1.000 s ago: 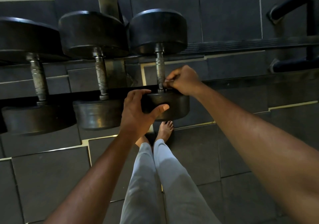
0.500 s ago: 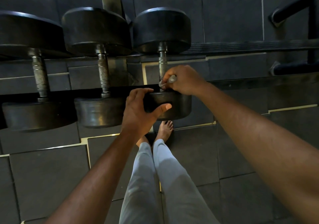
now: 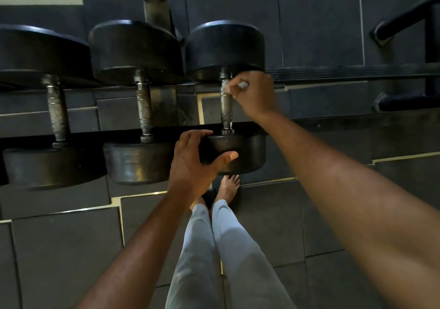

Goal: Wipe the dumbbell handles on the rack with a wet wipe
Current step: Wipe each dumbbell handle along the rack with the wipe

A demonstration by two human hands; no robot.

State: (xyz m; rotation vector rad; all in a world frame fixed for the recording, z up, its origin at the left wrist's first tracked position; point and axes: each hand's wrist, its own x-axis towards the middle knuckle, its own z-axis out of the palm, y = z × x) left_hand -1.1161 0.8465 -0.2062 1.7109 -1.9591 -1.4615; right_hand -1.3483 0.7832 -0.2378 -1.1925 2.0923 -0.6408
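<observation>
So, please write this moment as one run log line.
right hand: white wet wipe on rightmost metal dumbbell handle | left hand: steadies near black weight head

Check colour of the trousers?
Light grey trousers, plain, no pattern; head view.

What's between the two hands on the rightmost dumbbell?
Head view: bare knurled handle runs between right hand, holding the wipe at the far end, and left hand on the near head.
</observation>
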